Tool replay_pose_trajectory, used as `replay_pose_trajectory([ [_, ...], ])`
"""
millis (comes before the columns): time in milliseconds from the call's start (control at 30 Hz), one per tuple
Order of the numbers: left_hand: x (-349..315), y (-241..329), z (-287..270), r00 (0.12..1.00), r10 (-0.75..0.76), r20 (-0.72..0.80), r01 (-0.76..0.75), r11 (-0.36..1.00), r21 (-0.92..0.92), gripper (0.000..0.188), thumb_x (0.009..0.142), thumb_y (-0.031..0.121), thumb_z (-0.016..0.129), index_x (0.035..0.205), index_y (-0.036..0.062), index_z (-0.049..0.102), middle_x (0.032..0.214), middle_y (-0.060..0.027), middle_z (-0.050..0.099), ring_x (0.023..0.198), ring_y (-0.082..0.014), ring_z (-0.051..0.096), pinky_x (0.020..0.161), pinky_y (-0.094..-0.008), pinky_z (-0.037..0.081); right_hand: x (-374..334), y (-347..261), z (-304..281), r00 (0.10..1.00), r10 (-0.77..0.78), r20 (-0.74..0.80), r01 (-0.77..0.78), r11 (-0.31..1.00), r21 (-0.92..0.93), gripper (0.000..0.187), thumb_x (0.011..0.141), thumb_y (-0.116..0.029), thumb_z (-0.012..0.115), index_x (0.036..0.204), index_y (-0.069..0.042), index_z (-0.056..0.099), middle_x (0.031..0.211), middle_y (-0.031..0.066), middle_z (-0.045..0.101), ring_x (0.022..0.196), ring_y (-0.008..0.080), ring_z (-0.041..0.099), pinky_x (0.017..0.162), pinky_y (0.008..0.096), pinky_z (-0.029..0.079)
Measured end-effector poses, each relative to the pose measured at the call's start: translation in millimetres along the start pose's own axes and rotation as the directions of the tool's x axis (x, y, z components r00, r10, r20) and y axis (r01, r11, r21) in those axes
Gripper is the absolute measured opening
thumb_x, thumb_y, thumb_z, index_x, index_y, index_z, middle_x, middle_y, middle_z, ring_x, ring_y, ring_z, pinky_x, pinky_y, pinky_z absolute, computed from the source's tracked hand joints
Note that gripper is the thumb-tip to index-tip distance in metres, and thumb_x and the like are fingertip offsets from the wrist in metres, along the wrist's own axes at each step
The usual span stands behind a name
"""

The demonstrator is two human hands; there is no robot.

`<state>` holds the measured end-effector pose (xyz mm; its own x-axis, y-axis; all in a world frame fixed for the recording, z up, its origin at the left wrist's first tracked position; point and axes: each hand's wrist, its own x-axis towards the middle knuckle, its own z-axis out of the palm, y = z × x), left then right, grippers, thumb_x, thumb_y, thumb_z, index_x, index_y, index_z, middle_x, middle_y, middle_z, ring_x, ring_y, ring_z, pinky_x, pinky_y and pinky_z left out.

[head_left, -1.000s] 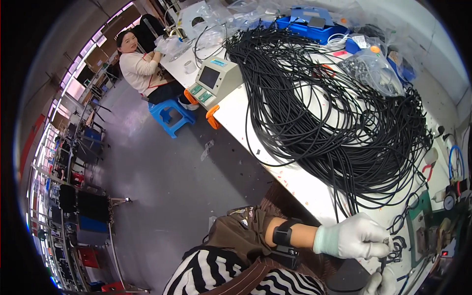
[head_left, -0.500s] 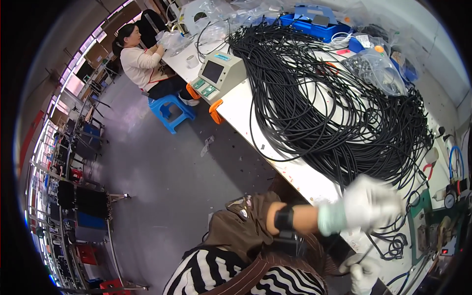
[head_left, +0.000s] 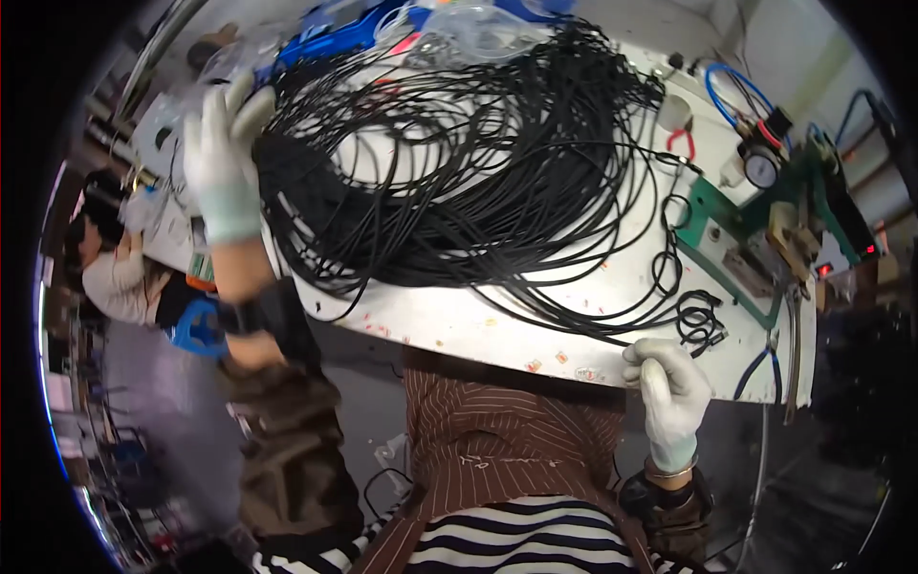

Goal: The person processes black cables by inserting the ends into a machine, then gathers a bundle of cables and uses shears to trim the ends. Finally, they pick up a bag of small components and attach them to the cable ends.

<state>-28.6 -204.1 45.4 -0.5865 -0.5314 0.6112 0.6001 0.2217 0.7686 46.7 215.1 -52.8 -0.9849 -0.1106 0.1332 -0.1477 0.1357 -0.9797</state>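
Note:
A large pile of thin black cables (head_left: 535, 225) lies looped across the white table. My left hand (head_left: 225, 158), in a white glove, is raised at the pile's left end with its fingers stretched and apart, seemingly holding nothing. Whether its fingertips touch the cables there I cannot tell. Near the table's front edge, my right hand (head_left: 674, 383), gloved too, has its fingers curled round a black cable (head_left: 598, 331) that runs in from the pile. The cable's end is hidden in the grip.
A green bench press (head_left: 732, 258) with a pressure gauge (head_left: 761, 170) stands at the right. Pliers (head_left: 762, 368) lie near the front edge, red-handled ones (head_left: 681, 143) farther back. Blue trays (head_left: 330, 38) and plastic bags line the back. A co-worker (head_left: 120, 282) sits at far left.
My view has turned to the right. My left hand has swung from the right side of the table to the pile's left end, its fingers now spread. My right hand has come up beside the table edge.

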Motion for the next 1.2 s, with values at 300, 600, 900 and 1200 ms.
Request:
replay_pose_trajectory([
  [300, -200, 10, 158, 0.414, 0.079, 0.907, -0.502, 0.851, 0.156, 0.025, 0.066, 0.014, 0.068, 0.088, 0.0039, 0.061, 0.082, -0.0096, 0.059, 0.074, -0.0256, 0.058, 0.064, -0.0339, 0.047, -14, 7, -17, 0.981, -0.052, 0.185, 0.080, 0.986, -0.150, 0.014, 0.080, 0.008, 0.048, 0.085, 0.008, 0.061, 0.080, 0.0117, 0.063, 0.065, 0.0124, 0.060, 0.060, 0.0209, 0.049],
  [600, -228, -8, 171, 0.338, -0.133, 0.932, -0.639, 0.695, 0.331, 0.010, 0.071, 0.014, 0.062, 0.072, 0.0093, 0.054, 0.071, -0.0041, 0.051, 0.064, -0.0203, 0.052, 0.054, -0.0330, 0.043, -24, 8, -21, 0.997, 0.064, 0.040, -0.060, 0.994, -0.088, 0.012, 0.081, 0.001, 0.054, 0.087, 0.006, 0.064, 0.073, 0.0092, 0.065, 0.060, 0.0108, 0.060, 0.055, 0.0218, 0.048],
  [900, -234, 3, 172, 0.329, 0.099, 0.939, -0.670, 0.726, 0.158, 0.008, 0.071, 0.012, 0.061, 0.073, 0.0089, 0.055, 0.073, -0.0064, 0.052, 0.065, -0.0212, 0.053, 0.058, -0.0353, 0.044, -32, 4, -34, 0.966, 0.251, -0.064, -0.246, 0.967, 0.072, 0.016, 0.088, -0.002, 0.048, 0.092, 0.007, 0.061, 0.073, 0.0106, 0.063, 0.057, 0.0115, 0.057, 0.053, 0.0210, 0.047],
  [1200, -206, 15, 174, 0.752, 0.211, 0.624, -0.380, 0.913, 0.150, 0.015, 0.069, 0.008, 0.065, 0.080, 0.0069, 0.055, 0.075, -0.0078, 0.053, 0.067, -0.0225, 0.054, 0.059, -0.0359, 0.043, -30, 9, -37, 0.991, 0.122, -0.048, -0.118, 0.989, 0.088, 0.027, 0.090, -0.014, 0.050, 0.103, 0.009, 0.057, 0.082, 0.0144, 0.063, 0.058, 0.0133, 0.057, 0.053, 0.0209, 0.046],
])
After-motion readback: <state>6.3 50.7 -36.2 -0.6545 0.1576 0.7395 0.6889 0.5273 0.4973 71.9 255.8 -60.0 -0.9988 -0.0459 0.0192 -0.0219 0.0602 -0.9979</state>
